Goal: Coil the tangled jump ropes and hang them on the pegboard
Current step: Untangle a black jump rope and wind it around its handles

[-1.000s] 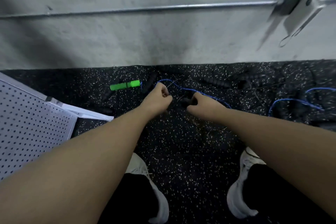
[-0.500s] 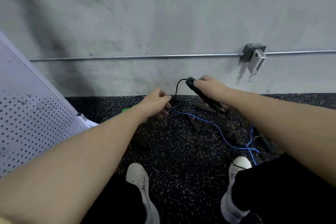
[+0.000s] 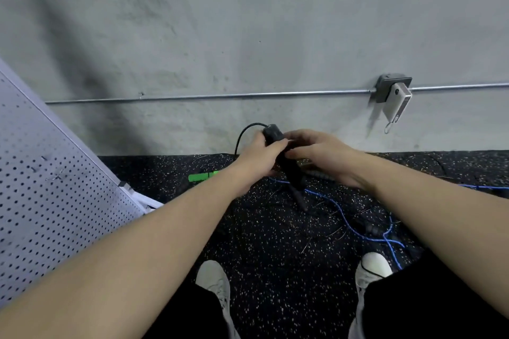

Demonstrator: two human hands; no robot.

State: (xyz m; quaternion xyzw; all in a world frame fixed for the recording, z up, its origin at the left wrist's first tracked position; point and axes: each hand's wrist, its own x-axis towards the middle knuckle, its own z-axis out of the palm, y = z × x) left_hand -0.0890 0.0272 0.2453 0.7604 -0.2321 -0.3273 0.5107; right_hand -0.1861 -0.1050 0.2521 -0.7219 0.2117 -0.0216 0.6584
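Head view: both hands' grip, left hand (image 3: 260, 155) and right hand (image 3: 321, 153), clasps black handle (image 3: 275, 136), cord end up.

Black speckled rubber floor (image 3: 275, 242) along the grey wall, ropes lying on it.

We see a blue rope (image 3: 341, 215) snaking across the floor toward our right white shoe (image 3: 371, 270), a green handle (image 3: 202, 175) lying near the wall, and dark handles (image 3: 301, 199) hard to pick out against the flecks. Our left shoe (image 3: 214, 281) stands apart from them; the white pegboard (image 3: 49, 201) rests its corner on the floor at left.
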